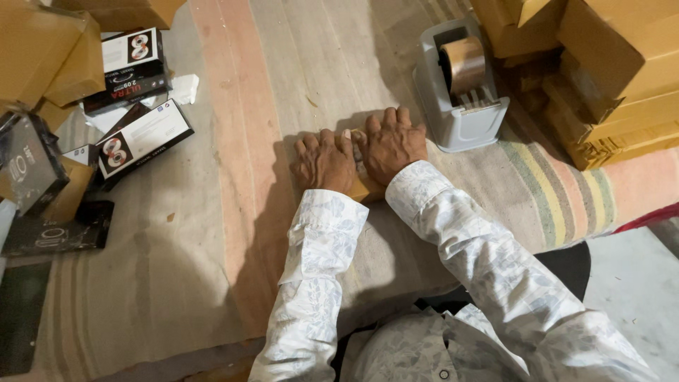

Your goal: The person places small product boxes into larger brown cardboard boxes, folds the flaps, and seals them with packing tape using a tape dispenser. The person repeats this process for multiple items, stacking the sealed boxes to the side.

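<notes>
Both of my hands lie flat, side by side, on a small brown cardboard box [368, 188] that rests on the striped rug. My left hand [324, 161] covers its left part with fingers spread. My right hand [390, 143] presses on its right part, thumb touching the left hand. Only a corner of the box shows between my wrists. A grey tape dispenser [458, 106] with a brown tape roll stands just right of my right hand.
Stacked brown cardboard boxes [608, 78] fill the upper right. More brown boxes [49, 56] and several black-and-white product boxes [138, 138] lie scattered at the left. The striped rug [552, 191] ends at a grey floor at the lower right.
</notes>
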